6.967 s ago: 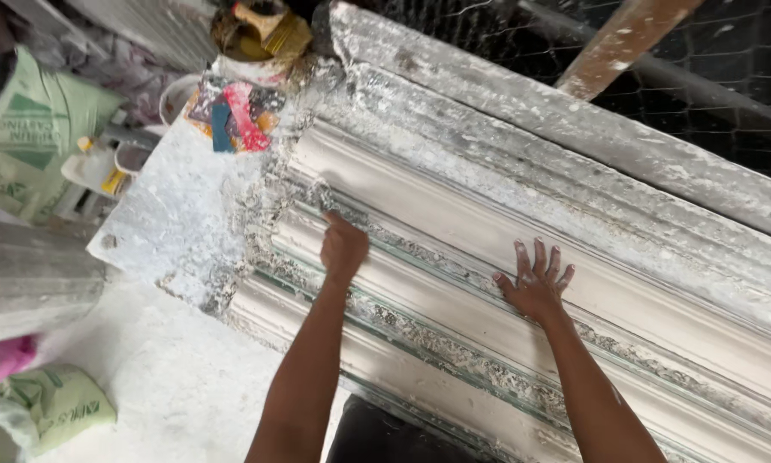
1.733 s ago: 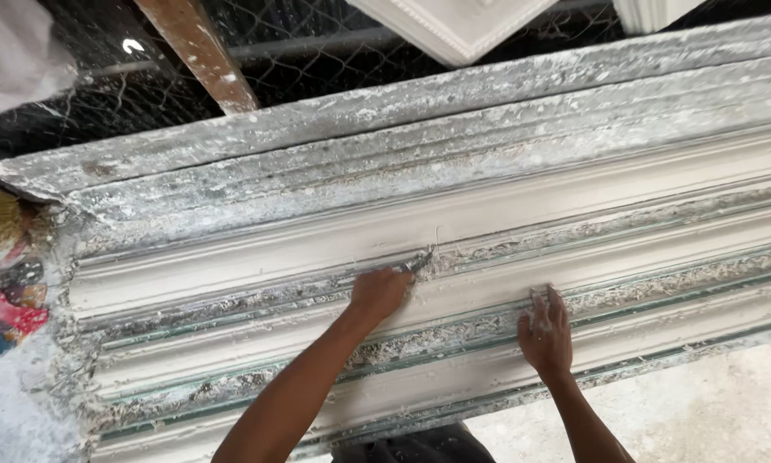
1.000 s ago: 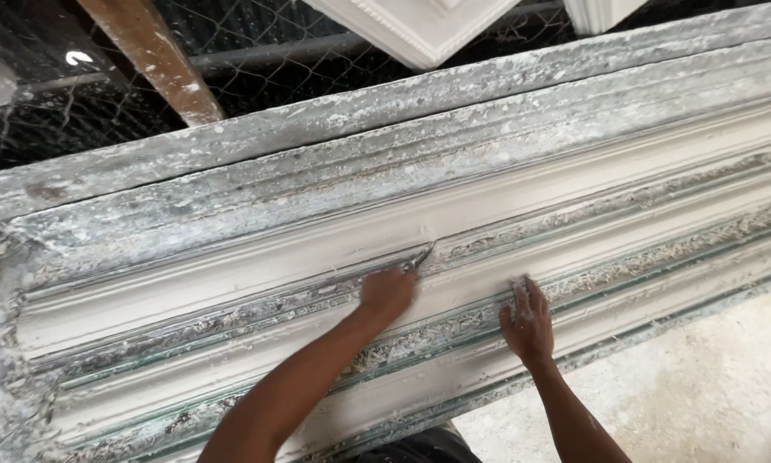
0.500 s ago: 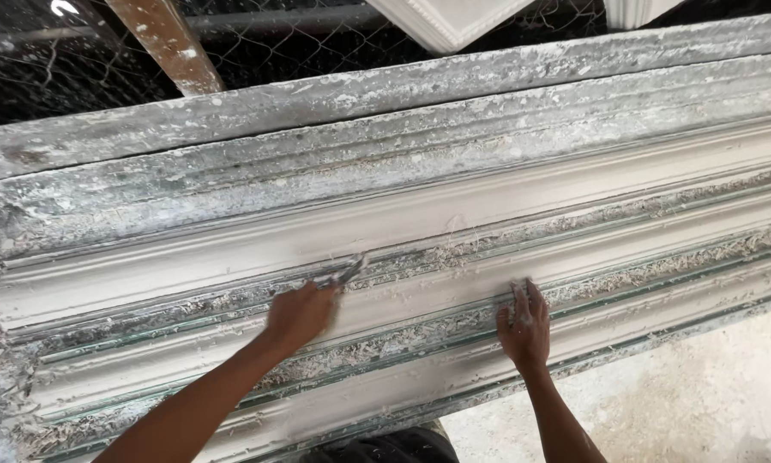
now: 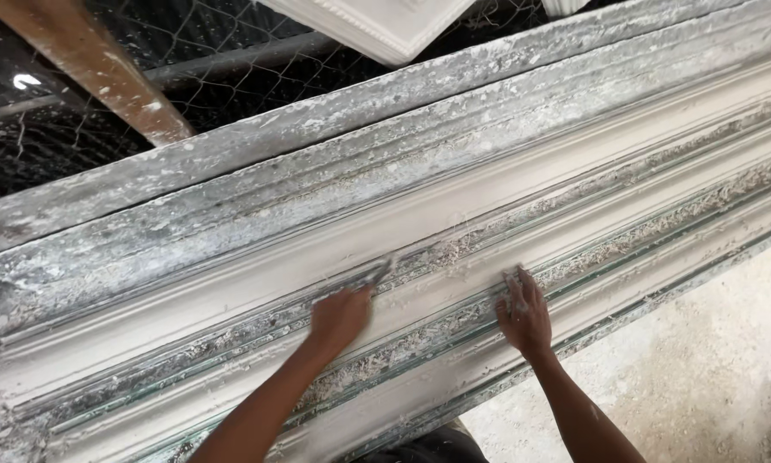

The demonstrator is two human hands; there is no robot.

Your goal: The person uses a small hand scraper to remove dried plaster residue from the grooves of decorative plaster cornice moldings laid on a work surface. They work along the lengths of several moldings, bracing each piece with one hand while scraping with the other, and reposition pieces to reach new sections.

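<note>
At frame centre, the small metal scraping tool pinched in the left hand is best drawn steadily along the long white plaster cornice moulding, which is steadied by the flat, spread right hand.

No packages, labels, signs or screens

Nothing of that kind is showing anywhere around the hands, above them, beside them or below them.
</note>
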